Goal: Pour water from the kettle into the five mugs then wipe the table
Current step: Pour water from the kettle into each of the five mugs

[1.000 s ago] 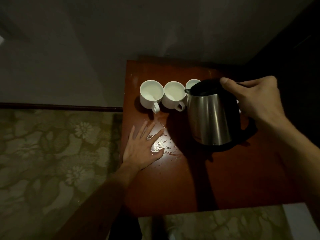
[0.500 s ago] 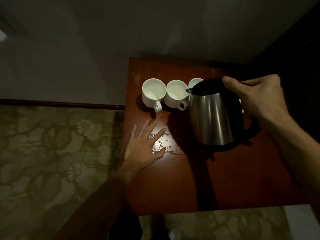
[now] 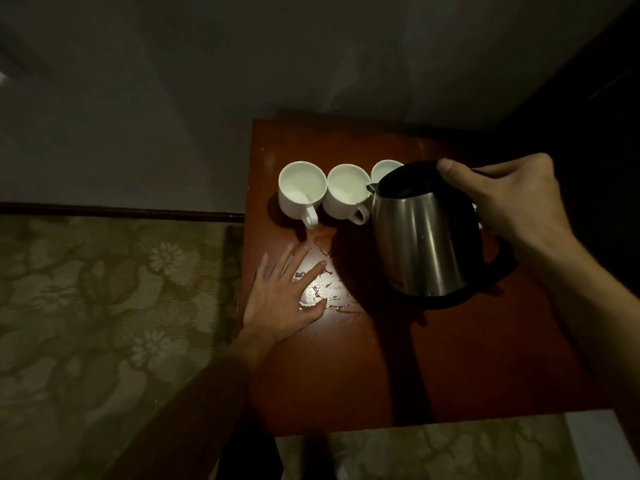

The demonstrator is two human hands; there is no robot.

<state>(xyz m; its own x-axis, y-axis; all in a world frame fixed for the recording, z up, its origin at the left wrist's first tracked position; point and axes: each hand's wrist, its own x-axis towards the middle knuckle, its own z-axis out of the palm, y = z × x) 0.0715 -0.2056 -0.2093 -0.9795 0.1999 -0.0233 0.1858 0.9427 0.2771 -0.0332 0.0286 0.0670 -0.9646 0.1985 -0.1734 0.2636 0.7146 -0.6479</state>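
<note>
Kettle [image 3: 424, 244], shiny and tipped, is gripped by the right hand [image 3: 512, 202] above the counter [image 3: 433, 368], its spout over the white mugs [image 3: 341, 190] along the far edge. Left hand [image 3: 284, 299] lies flat, fingers spread, on spilled water [image 3: 325, 289].

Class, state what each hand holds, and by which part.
The right hand grips the kettle by its handle at the top. The left hand rests flat on the table, holding nothing.
</note>
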